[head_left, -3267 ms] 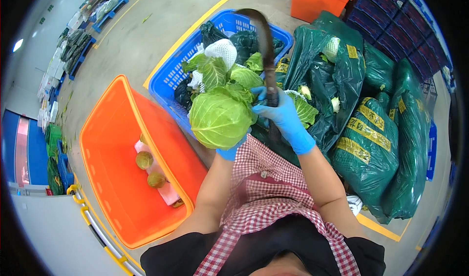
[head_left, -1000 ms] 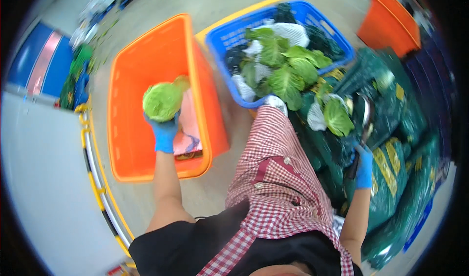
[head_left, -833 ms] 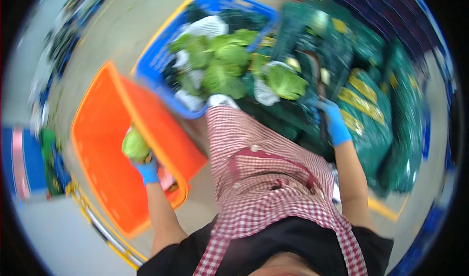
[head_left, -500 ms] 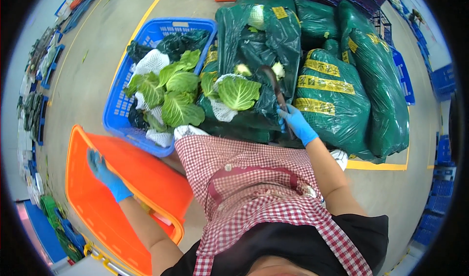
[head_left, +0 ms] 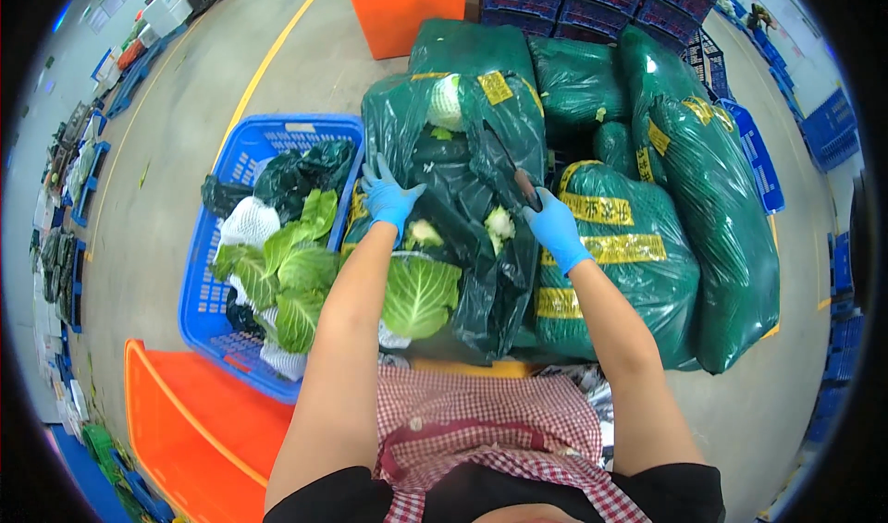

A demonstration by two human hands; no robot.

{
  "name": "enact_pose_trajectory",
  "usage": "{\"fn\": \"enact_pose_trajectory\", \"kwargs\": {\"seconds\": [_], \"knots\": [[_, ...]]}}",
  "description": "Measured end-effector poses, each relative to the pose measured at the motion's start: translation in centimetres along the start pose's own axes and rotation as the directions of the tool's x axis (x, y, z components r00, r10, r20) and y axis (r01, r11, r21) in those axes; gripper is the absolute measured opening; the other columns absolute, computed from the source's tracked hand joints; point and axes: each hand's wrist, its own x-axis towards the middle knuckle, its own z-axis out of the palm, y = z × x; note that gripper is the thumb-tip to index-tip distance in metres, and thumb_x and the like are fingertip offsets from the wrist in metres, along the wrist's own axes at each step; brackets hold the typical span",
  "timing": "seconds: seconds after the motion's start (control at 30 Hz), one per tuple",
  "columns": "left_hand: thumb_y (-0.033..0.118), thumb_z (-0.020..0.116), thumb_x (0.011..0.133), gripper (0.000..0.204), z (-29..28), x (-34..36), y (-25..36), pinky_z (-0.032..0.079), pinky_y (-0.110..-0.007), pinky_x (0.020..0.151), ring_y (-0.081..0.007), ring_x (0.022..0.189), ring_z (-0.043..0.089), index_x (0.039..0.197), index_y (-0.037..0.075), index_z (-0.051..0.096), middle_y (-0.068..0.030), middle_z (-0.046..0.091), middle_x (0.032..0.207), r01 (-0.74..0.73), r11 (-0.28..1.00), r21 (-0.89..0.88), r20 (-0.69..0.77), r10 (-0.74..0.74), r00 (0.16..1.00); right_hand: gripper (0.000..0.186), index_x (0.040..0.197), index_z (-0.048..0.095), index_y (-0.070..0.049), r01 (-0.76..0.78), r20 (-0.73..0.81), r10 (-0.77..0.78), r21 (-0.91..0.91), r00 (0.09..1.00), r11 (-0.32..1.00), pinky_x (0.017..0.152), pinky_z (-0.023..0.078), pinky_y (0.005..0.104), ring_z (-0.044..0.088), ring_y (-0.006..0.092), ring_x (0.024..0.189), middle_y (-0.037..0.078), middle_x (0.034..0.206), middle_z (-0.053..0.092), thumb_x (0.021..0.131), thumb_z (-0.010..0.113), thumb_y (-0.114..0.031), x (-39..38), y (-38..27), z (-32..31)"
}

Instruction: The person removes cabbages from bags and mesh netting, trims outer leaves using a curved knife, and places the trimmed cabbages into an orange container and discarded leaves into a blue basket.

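Observation:
My left hand (head_left: 388, 199), in a blue glove, has its fingers spread on the open dark green plastic bag (head_left: 467, 190). In my blue-gloved right hand (head_left: 557, 233) is a knife (head_left: 525, 184) with a brown handle; its dark blade points away and left over the bag. A pale vegetable head in a white foam net (head_left: 444, 103) lies at the bag's far end. Nearer me are a pale cut stump (head_left: 424, 235) and another stump (head_left: 500, 227). A large green cabbage leaf (head_left: 421, 294) lies below my left wrist.
At left, a blue basket (head_left: 192, 287) holds cabbage leaves, foam nets and dark plastic. An orange bin (head_left: 190, 421) stands nearer, and another orange bin (head_left: 407, 14) at the back. Full green bags (head_left: 624, 273) lie at right. Blue crates (head_left: 523, 0) are stacked behind.
My left hand has moved from the near orange bin to the green bag. My right hand, still holding the knife, has stayed beside the bag. The view has shifted, showing more of the far side.

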Motion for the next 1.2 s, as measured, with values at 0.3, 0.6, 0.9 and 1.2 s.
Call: {"fn": "enact_pose_trajectory", "kwargs": {"seconds": [0.3,0.6,0.9,1.2], "knots": [[0.013,0.048,0.073,0.035,-3.5,2.4,-1.0,0.047,-0.042,0.082,-0.0384,0.092,0.060,0.102,0.001,0.063,-0.0238,0.062,0.097,-0.326,0.937,-0.127,-0.052,0.322,0.945,0.032,0.102,0.058,0.000,-0.139,-0.028,0.156,0.324,0.987,0.936,0.067,0.046,0.0381,0.062,0.0332,0.076,0.020,0.081,0.062,0.081,0.063,-0.023,0.1,1.3,0.4],[0.003,0.044,0.069,0.027,-8.0,-20.8,-5.9,0.044,-0.032,0.061,-0.0228,0.064,0.059,0.087,-0.001,0.064,-0.0195,0.061,0.072,-0.038,0.799,-0.600,0.275,0.251,0.928,0.023,0.100,0.057,-0.003,-0.350,0.290,0.210,0.613,0.934,0.709,0.045,0.041,0.0260,0.049,0.0099,0.048,0.002,0.063,0.053,0.085,0.062,-0.019,-10.6,-1.1,2.4],[-0.005,0.040,0.072,0.035,-9.4,-29.9,-10.7,0.046,-0.026,0.070,-0.0139,0.076,0.058,0.097,-0.005,0.065,-0.0048,0.065,0.084,0.037,0.922,-0.386,0.404,0.133,0.905,0.034,0.094,0.056,0.001,-0.125,0.199,0.037,0.454,0.979,0.882,0.067,0.045,0.0405,0.060,0.0365,0.077,0.022,0.078,0.060,0.085,0.058,-0.031,-9.2,-5.0,2.6],[0.018,0.068,0.062,0.064,-13.1,-24.2,2.0,0.032,-0.042,0.100,-0.0350,0.112,0.043,0.122,0.007,0.049,-0.0181,0.047,0.119,-0.436,0.828,-0.353,-0.184,0.396,0.900,0.030,0.099,0.053,-0.001,-0.078,0.198,-0.028,0.509,0.980,0.857,0.059,0.045,0.0347,0.058,0.0263,0.067,0.014,0.074,0.059,0.087,0.058,-0.028,-8.6,-4.1,5.9]]}}
